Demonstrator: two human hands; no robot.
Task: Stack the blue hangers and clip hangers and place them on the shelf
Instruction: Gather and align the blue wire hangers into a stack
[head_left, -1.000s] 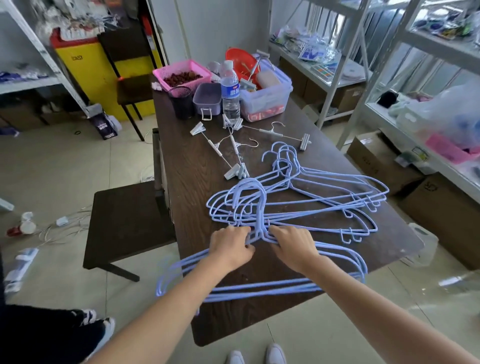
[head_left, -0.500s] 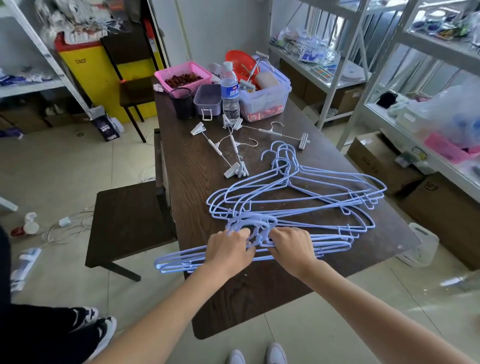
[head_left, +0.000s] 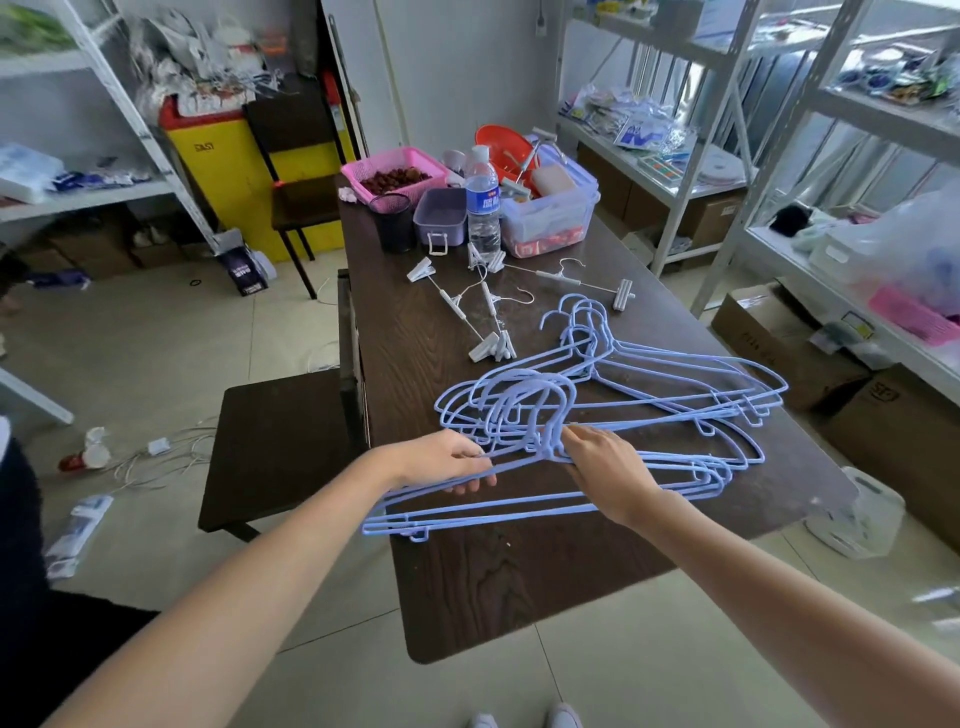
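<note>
A bundle of several blue wire hangers lies across the dark wooden table, its hooks pointing away from me. My left hand grips the bundle's left shoulder and my right hand grips it beside the hooks. More loose blue hangers lie spread just beyond, partly under the bundle's hooks. Three white clip hangers lie further back on the table; one is off to the right.
At the table's far end stand a pink basket, a black mesh cup, a purple box, a water bottle and a clear bin. White shelves line the right side, cardboard boxes below. A dark bench sits left.
Both hands have slid the hanger bundle to the right and further onto the table; its hooks, flat half a second ago, are raised again. The view has shifted slightly.
</note>
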